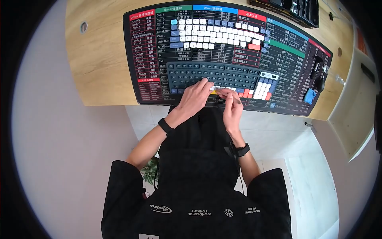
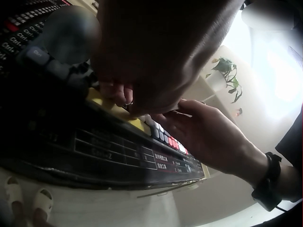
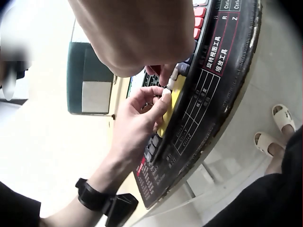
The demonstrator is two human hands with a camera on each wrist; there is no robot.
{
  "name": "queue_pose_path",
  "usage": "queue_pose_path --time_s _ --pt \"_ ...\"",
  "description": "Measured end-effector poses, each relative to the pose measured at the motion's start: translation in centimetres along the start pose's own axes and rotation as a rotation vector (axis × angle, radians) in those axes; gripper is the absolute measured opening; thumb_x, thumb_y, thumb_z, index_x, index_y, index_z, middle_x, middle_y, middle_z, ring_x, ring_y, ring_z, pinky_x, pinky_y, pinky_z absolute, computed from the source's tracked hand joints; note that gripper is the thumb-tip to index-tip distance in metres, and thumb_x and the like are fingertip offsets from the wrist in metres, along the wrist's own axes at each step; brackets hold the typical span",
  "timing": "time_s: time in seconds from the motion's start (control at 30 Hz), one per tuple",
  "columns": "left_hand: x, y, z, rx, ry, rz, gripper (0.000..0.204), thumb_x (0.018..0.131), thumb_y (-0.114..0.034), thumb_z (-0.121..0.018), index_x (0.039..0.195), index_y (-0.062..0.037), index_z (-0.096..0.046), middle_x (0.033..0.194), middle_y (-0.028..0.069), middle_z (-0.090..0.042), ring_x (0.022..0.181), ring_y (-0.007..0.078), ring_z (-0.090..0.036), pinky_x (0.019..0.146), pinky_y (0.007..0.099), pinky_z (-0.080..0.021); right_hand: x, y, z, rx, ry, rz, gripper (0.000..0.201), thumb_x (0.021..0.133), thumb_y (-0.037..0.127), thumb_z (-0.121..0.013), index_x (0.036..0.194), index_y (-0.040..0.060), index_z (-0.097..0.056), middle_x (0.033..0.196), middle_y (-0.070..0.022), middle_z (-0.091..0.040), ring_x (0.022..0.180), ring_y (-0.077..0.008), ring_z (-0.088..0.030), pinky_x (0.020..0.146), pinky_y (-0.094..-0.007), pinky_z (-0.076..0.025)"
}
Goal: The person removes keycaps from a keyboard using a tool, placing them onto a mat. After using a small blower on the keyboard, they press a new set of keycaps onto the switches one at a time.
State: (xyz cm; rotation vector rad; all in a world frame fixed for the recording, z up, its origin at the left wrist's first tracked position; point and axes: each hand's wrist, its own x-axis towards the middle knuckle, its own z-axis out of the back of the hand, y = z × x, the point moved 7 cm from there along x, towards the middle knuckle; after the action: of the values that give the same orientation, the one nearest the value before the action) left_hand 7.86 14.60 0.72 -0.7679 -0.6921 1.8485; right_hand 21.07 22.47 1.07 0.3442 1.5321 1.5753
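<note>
A dark keyboard [image 1: 211, 73] lies on the mat, its upper rows showing bare switches. My left hand [image 1: 195, 95] is over its front row, thumb and forefinger pinching a small white keycap [image 3: 166, 92] in the right wrist view. Below those fingertips is the yellow space bar [image 3: 174, 101]. Beside it, my right hand [image 1: 232, 109] has curled fingers around a thin grey tool [image 1: 238, 102], mostly hidden; I cannot tell its kind. Both hands' fingertips meet close over the front row. White and red keycaps [image 1: 262, 89] are seated at the keyboard's right end.
Loose white and blue keycaps [image 1: 215, 34] lie in rows on the large printed desk mat [image 1: 149, 51]. Several dark tools [image 1: 319, 77] and a blue lump [image 1: 310, 96] are at the right. A black tray [image 1: 296, 12] stands at the back. The desk's front edge is close to my wrists.
</note>
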Motion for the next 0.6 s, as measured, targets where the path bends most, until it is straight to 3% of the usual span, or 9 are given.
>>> queue_pose_path --time_s 0.07,0.17,0.33,0.4,0.43,0.5,0.53,0.6 --pt "0.1 0.2 0.0 0.006 0.009 -0.010 0.021 0.094 -0.005 -0.067 0.112 -0.0009 -0.057 0.101 0.0130 -0.057 0.083 0.0340 -0.068 0.066 0.0427 -0.056 0.2 -1.6 0.1 0.230 -0.025 -0.122 0.039 0.114 0.014 -0.039 0.109 -0.0117 -0.068 0.113 -0.0157 -0.069 0.104 -0.0219 -0.070 0.093 -0.0324 -0.057" --pt "-0.1 0.4 -0.2 0.028 0.012 -0.088 0.020 0.095 -0.006 -0.067 0.112 -0.0007 -0.057 0.100 0.0128 -0.058 0.082 0.0330 -0.069 0.066 0.0420 -0.057 0.6 -2.7 0.6 0.347 -0.030 -0.228 0.041 0.114 0.017 -0.039 0.109 -0.0115 -0.069 0.114 -0.0160 -0.069 0.103 -0.0218 -0.071 0.092 -0.0316 -0.057" --pt "-0.1 -0.1 0.3 0.085 0.019 -0.165 0.023 0.094 -0.005 -0.069 0.113 -0.0008 -0.057 0.101 0.0123 -0.060 0.079 0.0318 -0.069 0.065 0.0414 -0.056 2.5 -0.1 1.7 0.350 -0.038 -0.184 0.039 0.115 0.018 -0.038 0.106 -0.0097 -0.065 0.111 -0.0150 -0.070 0.089 -0.0185 -0.072 0.077 -0.0285 -0.057" --pt "0.4 -0.6 1.6 0.061 -0.047 -0.146 0.024 0.094 -0.005 -0.069 0.114 -0.0010 -0.056 0.102 0.0124 -0.060 0.080 0.0320 -0.069 0.065 0.0414 -0.056 3.8 1.9 1.9 0.287 0.078 -0.256 0.033 0.113 0.017 -0.042 0.104 -0.0057 -0.064 0.095 -0.0106 -0.072 0.070 -0.0129 -0.067 0.061 -0.0263 -0.051" --pt "0.8 -1.0 2.6 0.037 -0.113 -0.128 0.025 0.094 -0.005 -0.069 0.115 -0.0012 -0.056 0.103 0.0125 -0.061 0.080 0.0323 -0.069 0.065 0.0415 -0.056 4.5 2.6 2.1 0.287 0.078 -0.256 0.033 0.113 0.017 -0.042 0.104 -0.0057 -0.064 0.095 -0.0106 -0.072 0.070 -0.0129 -0.067 0.061 -0.0263 -0.051" --pt "2.0 -1.4 3.6 0.034 -0.150 -0.125 0.023 0.095 -0.006 -0.069 0.114 -0.0007 -0.056 0.104 0.0123 -0.061 0.078 0.0316 -0.069 0.063 0.0406 -0.056 6.0 3.3 1.7 -0.001 0.177 -0.251 0.025 0.110 0.017 -0.050 0.105 -0.0029 -0.064 0.079 -0.0054 -0.070 0.058 -0.0091 -0.058 0.053 -0.0260 -0.043" --pt "2.6 -1.5 4.2 0.032 -0.185 -0.120 0.022 0.096 -0.007 -0.069 0.112 -0.0002 -0.056 0.104 0.0122 -0.061 0.076 0.0309 -0.070 0.062 0.0397 -0.057 7.1 3.7 1.2 -0.091 0.173 -0.138 0.022 0.106 0.018 -0.059 0.102 -0.0026 -0.065 0.067 -0.0059 -0.064 0.053 -0.0120 -0.053 0.053 -0.0292 -0.042" --pt "3.6 -1.5 4.6 -0.002 -0.177 -0.104 0.025 0.095 -0.006 -0.069 0.115 -0.0003 -0.055 0.105 0.0133 -0.061 0.079 0.0335 -0.069 0.064 0.0406 -0.056 8.6 5.0 0.5 -0.247 0.252 -0.091 0.022 0.104 0.019 -0.061 0.100 -0.0029 -0.066 0.065 -0.0078 -0.062 0.053 -0.0150 -0.054 0.053 -0.0314 -0.042"
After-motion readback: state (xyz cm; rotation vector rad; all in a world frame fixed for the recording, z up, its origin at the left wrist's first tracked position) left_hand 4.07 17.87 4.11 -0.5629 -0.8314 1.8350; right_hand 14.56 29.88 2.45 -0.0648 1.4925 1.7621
